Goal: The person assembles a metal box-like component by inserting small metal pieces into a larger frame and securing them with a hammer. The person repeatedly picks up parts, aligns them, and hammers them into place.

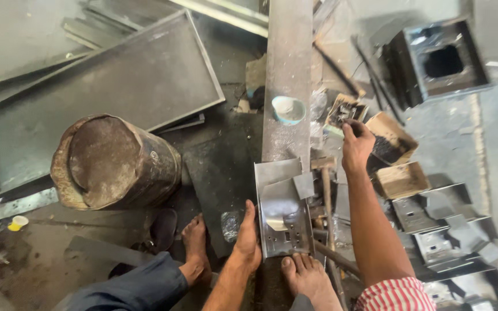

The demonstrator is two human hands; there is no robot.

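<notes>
Sheet metal, grey and shiny, forms the folded box blank that lies on the near end of a long steel beam, with punched slots near its lower edge. The left hand rests flat against the blank's left edge, fingers straight and thumb beside it, pressing rather than closed in a grip. The forearm comes up from the bottom of the view, between two bare feet, one on the floor, one at the blank's lower edge. The right hand is stretched well forward, arm nearly straight, fingertips dipped into a small carton; whether its grip holds anything cannot be told. Just beside it stand two open cardboard boxes, one with dark contents. A pale blue bowl of whitish stuff sits on the beam. A rusty drum stands to the left.
</notes>
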